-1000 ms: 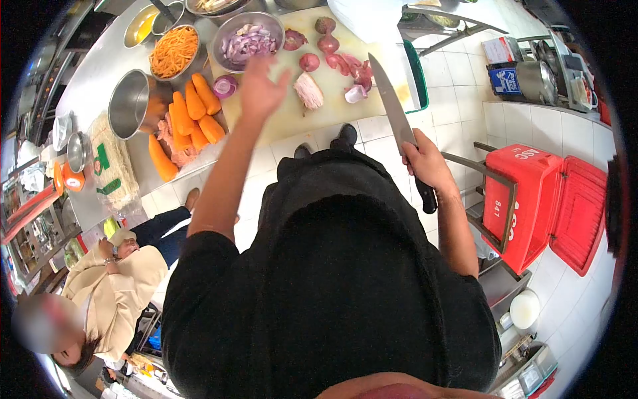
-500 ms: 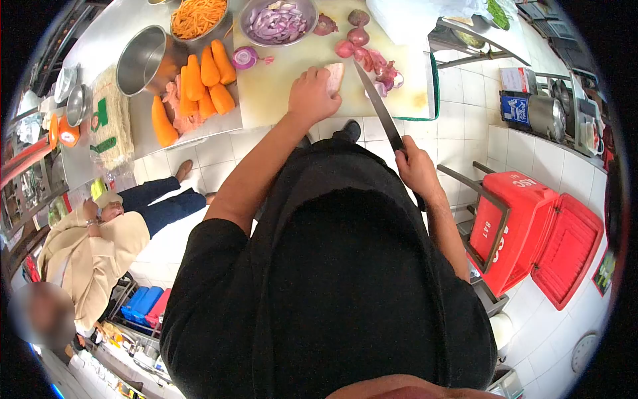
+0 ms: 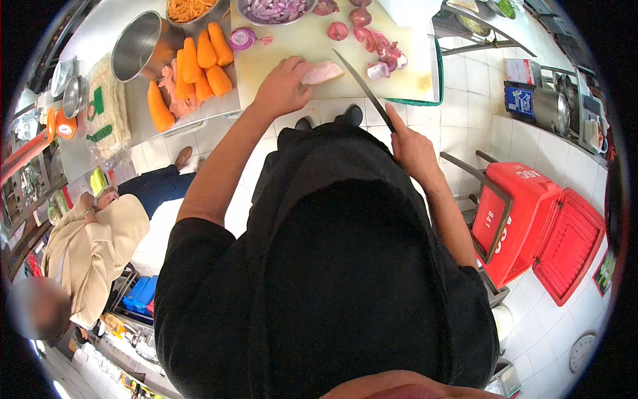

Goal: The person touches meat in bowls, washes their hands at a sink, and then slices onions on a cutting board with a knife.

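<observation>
Head view shows the person in a black top leaning over a pale cutting board point(image 3: 292, 63), which sits lower in the picture than it did half a second ago. Beyond the left hand's reach, to its far left, a steel pot point(image 3: 136, 45) lies tipped on its side next to a heap of peeled carrots point(image 3: 193, 66). Off to the right hand's outer side a red crate point(image 3: 525, 219) stands on the tiled floor, as before. A seated person in a beige top point(image 3: 93, 259) is below and left of the left arm.

Directly ahead of the left hand, a steel bowl of sliced onion point(image 3: 274, 10) is now half cut off by the picture's top edge. The knife point(image 3: 362, 83) is gripped by the right hand point(image 3: 412, 149), fist closed round the handle; its blade slants up and left, and its tip has moved from beside the shallots to just right of the pale meat. The left hand point(image 3: 282, 86) has shifted left and nearer the board's front edge, fingers curled over the piece of pale meat point(image 3: 323, 72), pinning it to the board. Past the blade tip, whole and halved shallots point(image 3: 372, 43) with loose skins lie where they were.
</observation>
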Motion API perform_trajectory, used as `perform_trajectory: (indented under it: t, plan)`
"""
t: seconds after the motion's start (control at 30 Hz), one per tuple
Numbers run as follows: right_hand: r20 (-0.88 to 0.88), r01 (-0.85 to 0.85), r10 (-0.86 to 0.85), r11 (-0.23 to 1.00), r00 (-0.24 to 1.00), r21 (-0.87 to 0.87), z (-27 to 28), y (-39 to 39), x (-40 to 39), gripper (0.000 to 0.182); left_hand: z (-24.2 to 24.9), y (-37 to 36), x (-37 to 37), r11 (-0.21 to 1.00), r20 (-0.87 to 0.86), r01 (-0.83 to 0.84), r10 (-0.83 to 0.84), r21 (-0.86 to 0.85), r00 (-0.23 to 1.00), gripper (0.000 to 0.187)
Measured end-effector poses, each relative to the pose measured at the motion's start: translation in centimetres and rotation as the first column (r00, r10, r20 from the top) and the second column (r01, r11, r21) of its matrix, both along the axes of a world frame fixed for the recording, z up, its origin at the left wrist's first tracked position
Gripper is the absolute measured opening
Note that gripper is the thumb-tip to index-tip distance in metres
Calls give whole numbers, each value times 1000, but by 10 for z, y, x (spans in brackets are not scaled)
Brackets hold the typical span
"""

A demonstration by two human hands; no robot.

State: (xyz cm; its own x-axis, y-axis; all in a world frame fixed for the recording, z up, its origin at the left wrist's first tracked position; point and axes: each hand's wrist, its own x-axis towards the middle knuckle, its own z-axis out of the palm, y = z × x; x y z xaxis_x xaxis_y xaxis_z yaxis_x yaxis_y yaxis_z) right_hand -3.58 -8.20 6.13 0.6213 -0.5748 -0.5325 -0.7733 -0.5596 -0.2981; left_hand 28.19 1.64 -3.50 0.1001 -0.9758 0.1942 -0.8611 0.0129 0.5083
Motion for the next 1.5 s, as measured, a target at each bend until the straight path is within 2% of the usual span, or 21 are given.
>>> perform_trajectory:
  t: [0.13, 0.27, 0.47, 0.57, 0.67, 0.73, 0.77, 0.97, 1.07, 1.13, 1.17, 1.27, 1.37, 1.43, 1.47, 1.5]
  plan:
    - [33, -11, 12, 999, 999, -33, -37, -5, 11, 77, 1, -9, -7, 999, 29, 37, -36, -27, 999, 42]
    - [34, -63, 65, 996, 997, -65, -6, 3, 29, 80, -3, -17, -8, 998, 82, 60, -62, 18, 995, 37]
    - [-22, -139, 138, 986, 990, -95, 12, 1, 34, 85, 1, -24, -10, 988, 96, 58, -72, 142, 993, 38]
    - [-109, -141, 133, 988, 985, -65, 25, 1, 37, 83, -4, -26, -14, 993, 116, 25, -38, 112, 993, 34]
    - [-29, -130, 129, 991, 991, -35, -1, -7, 40, 85, -7, -27, -14, 996, 74, 15, -21, 86, 997, 34]
    - [19, -105, 106, 993, 994, -48, -36, -13, 44, 86, -6, -28, -17, 990, 38, 23, -29, 142, 999, 38]
    - [51, -97, 100, 994, 994, -58, -35, -16, 54, 87, -5, -29, -14, 986, 28, 21, -26, 168, 999, 41]
    - [-63, -185, 183, 982, 981, -25, 26, -7, 52, 90, -6, -23, -16, 999, 26, -1, 0, 51, 1000, 34]
    - [38, -174, 179, 978, 983, -113, -22, -10, 47, 90, -16, -24, -15, 1000, 42, -13, 12, 27, 999, 34]
    - [65, -158, 164, 983, 984, -91, -33, -18, 59, 87, -12, -25, -18, 999, 10, -28, 28, 15, 1000, 33]
    - [81, -148, 154, 986, 985, -76, -34, -20, 63, 85, -9, -24, -18, 999, -4, -35, 35, 12, 999, 33]
    - [-27, -177, 176, 984, 984, -35, 9, -20, 66, 88, -5, -21, -18, 986, -16, -33, 37, 165, 999, 38]
    - [4, -188, 189, 982, 982, -33, 6, -8, 60, 89, -7, -18, -20, 990, 9, -51, 50, 129, 999, 37]
    - [105, -177, 183, 983, 978, -56, -42, -12, 61, 91, -12, -18, -21, 996, -13, -63, 64, 62, 998, 32]
    - [159, -173, 184, 982, 970, -78, -39, -15, 72, 92, -12, -21, -21, 997, -19, -73, 73, 18, 997, 30]
    - [126, -186, 193, 980, 973, -66, -33, -18, 74, 91, -12, -21, -21, 997, -14, -76, 77, 21, 997, 29]
